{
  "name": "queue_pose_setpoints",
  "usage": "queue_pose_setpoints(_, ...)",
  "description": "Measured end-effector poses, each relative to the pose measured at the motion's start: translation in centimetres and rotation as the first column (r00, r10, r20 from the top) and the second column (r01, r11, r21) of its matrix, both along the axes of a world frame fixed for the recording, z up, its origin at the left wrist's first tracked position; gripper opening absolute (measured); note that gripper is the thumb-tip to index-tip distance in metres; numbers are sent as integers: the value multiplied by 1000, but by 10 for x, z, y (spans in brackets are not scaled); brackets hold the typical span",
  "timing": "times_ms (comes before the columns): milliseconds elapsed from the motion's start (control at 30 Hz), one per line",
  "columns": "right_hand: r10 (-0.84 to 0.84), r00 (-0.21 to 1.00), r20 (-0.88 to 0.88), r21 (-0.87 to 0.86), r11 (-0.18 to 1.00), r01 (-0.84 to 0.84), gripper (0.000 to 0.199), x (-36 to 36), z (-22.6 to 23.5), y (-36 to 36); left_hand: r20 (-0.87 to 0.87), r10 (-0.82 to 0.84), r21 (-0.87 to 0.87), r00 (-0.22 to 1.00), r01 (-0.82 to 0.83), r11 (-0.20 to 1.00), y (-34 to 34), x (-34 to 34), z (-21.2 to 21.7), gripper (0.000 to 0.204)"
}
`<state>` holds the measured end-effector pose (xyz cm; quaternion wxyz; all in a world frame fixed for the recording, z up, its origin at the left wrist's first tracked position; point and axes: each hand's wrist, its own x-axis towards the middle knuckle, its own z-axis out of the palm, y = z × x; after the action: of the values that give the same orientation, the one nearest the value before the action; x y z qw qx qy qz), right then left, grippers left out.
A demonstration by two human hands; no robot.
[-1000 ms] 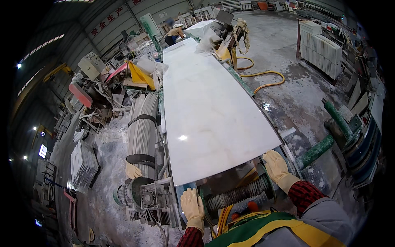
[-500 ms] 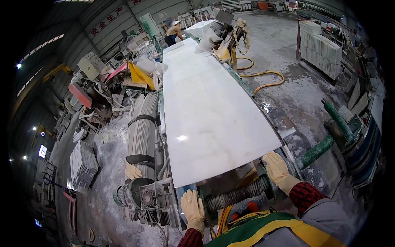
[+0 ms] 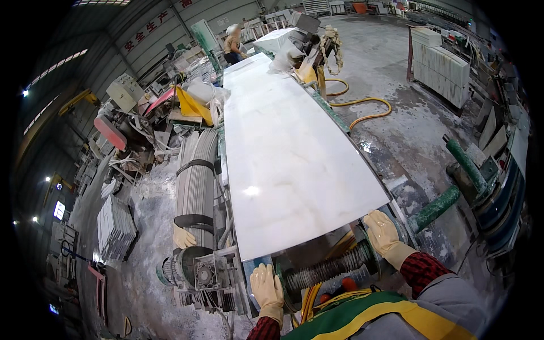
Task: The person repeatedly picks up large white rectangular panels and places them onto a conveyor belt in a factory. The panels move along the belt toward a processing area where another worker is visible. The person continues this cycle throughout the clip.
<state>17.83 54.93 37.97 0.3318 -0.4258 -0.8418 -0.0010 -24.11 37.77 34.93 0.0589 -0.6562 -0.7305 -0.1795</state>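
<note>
Your gloved left hand (image 3: 267, 288) and right hand (image 3: 384, 233), fingers released, rest beside the ribbed roller (image 3: 328, 268); the white marble slab (image 3: 289, 153) ahead has nearly reached it.

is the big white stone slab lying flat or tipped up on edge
Lying flat. The white slab rests face-up along the conveyor, its broad top reflecting a ceiling light.

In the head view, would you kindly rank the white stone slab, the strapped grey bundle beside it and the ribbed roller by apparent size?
1. White stone slab, by far the largest.
2. Strapped grey bundle.
3. Ribbed roller, smallest, though nearest the camera.
</note>
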Motion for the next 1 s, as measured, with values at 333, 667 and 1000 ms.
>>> queue_pose_setpoints(333, 5, 1000, -19, 19, 1000, -4, 37, 2, -5, -4, 38, 3, -26, 999, -2, 1000, -3, 0, -2, 51)
queue_pose_setpoints(667, -7, 1000, 1, -11, 1000, 7, 40, 4, -11, -7, 41, 16, -6, 999, -16, 1000, -9, 2, -4, 50)
queue_pose_setpoints(1000, -20, 1000, 16, 7, 1000, 20, 42, 7, -16, -10, 13, -11, 40, 1000, 11, 999, -10, 4, -3, 51)
